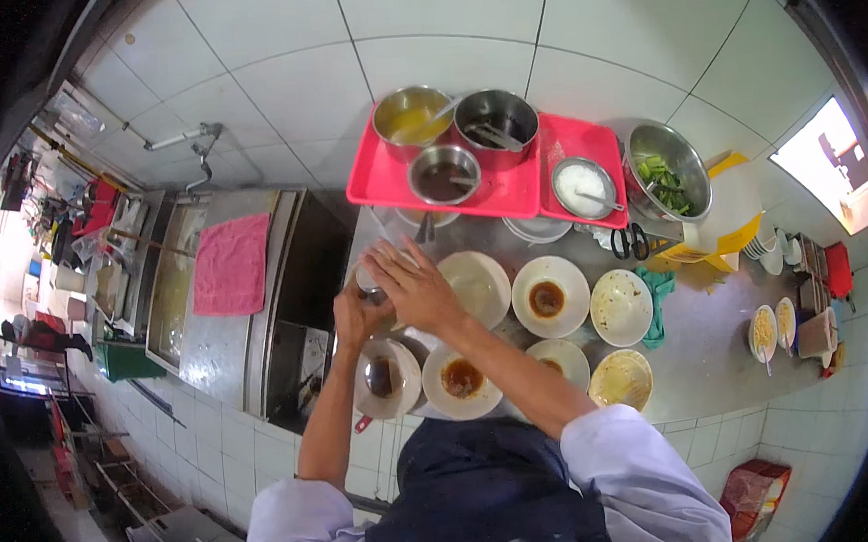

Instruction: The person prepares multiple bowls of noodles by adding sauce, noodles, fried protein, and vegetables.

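My left hand (357,315) is curled around a small pale round container (367,277), mostly hidden by the fingers. Across its top lies my right hand (422,290) with fingers stretched out; its palm and thumb are hidden. Just right of my hands is a white bowl (479,287) with little visible inside. Below them stand a bowl with dark brown sauce (382,377) and one with reddish-brown sauce (462,378). Another sauce bowl (551,296) sits further right, and a partly covered bowl (561,364) is beside my right forearm.
Red trays (370,175) at the wall hold metal pots (496,128) and a bowl of white granules (583,187). To their right are a metal bowl of chopped greens (666,174) and black-handled scissors (630,242). Soiled bowls (622,308) stand by a green cloth (657,307).
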A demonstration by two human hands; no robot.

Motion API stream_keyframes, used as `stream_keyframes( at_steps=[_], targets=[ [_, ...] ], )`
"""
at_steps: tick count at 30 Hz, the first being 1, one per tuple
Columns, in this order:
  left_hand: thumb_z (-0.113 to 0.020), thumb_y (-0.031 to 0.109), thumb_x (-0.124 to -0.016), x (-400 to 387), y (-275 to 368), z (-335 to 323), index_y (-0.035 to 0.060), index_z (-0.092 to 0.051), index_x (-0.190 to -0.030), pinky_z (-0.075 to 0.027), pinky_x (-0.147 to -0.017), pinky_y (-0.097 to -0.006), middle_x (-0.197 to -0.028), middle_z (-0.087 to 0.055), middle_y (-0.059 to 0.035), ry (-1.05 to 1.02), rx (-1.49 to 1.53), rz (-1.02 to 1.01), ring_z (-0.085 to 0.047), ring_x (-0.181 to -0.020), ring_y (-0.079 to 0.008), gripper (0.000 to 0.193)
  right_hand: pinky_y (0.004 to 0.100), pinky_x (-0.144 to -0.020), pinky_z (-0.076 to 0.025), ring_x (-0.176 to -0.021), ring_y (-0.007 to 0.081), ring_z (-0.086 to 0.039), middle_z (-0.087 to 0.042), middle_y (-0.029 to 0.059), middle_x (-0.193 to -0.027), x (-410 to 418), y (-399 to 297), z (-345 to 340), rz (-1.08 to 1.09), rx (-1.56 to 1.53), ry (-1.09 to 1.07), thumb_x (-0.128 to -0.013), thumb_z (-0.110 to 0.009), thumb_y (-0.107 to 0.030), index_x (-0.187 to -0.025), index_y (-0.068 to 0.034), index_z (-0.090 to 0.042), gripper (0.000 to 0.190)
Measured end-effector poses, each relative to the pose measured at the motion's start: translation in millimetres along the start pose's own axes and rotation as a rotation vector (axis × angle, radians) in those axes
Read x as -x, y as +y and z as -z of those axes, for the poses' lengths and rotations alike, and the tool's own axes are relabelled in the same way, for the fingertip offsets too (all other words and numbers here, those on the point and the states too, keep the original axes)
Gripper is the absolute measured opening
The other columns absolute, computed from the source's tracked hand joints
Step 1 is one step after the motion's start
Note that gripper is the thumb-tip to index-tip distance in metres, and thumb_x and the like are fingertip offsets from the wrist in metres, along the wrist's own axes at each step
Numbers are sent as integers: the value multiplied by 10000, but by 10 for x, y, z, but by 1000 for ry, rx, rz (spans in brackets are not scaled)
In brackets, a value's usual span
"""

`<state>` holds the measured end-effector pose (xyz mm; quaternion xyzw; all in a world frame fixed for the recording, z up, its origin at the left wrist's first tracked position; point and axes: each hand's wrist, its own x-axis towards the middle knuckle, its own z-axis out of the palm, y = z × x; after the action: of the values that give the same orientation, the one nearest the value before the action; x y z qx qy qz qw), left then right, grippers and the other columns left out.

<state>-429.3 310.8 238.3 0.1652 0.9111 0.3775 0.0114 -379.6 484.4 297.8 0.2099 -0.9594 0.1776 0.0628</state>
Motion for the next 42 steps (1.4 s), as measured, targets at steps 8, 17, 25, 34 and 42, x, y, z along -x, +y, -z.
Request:
stream_keyframes(
  at_steps=[8, 17, 25, 34, 42],
  targets=[
    [-825, 273, -662, -210, 613, 324, 9, -662, -1124, -499, -911, -463, -1083, -671, -209, -91, -111, -231, -623, -1063, -410, 557, 391, -1049, -455, -1248, 257, -561, -604, 109, -1326, 593, 105, 785, -73, -231, 478, -712, -605, 13, -1229, -50, -629, 522],
    [-791, 405, -686, -1809, 3452, -104, 108, -349, -1398, -324, -1095, -607, -1201, -632, -195, -465, -345, -548, -590, -1151, -410, 890, 431, -828, -545, -951, 369, -675, -705, 174, -1059, 2559, 253, 1204, -702, -570, 327, -810, -559, 36, -1114, -96, -704, 362],
    [-790, 473, -679, -2342, 4094, -1122, 166, -536, -1343, -284, -1112, -605, -1208, -660, -97, -394, -807, -1021, -601, -1168, -312, 774, 382, -823, -553, -900, 325, -700, -726, 144, -990, 2848, 140, 1029, -772, -844, 328, -822, -536, 57, -1096, -71, -707, 347],
    [-974, 350, -391, -2964, 3089, -492, 124, -339, -1505, -321, -1141, -500, -1472, -423, -202, -931, -724, -987, -383, -1363, -427, 1302, 445, -747, -540, -857, 335, -681, -705, 145, -944, 1064, 1258, 1809, -394, -305, 677, -874, -593, -74, -1008, -82, -710, 178],
    [-968, 409, -423, -3051, 2704, -618, 29, -134, -1555, -191, -1203, -526, -1580, -225, -255, -921, -475, -1001, -197, -1457, -447, 1457, 466, -800, -561, -917, 356, -686, -708, 187, -935, -97, 2053, 1796, -783, 126, 171, -793, -752, -295, -971, -50, -721, 305]
  ],
)
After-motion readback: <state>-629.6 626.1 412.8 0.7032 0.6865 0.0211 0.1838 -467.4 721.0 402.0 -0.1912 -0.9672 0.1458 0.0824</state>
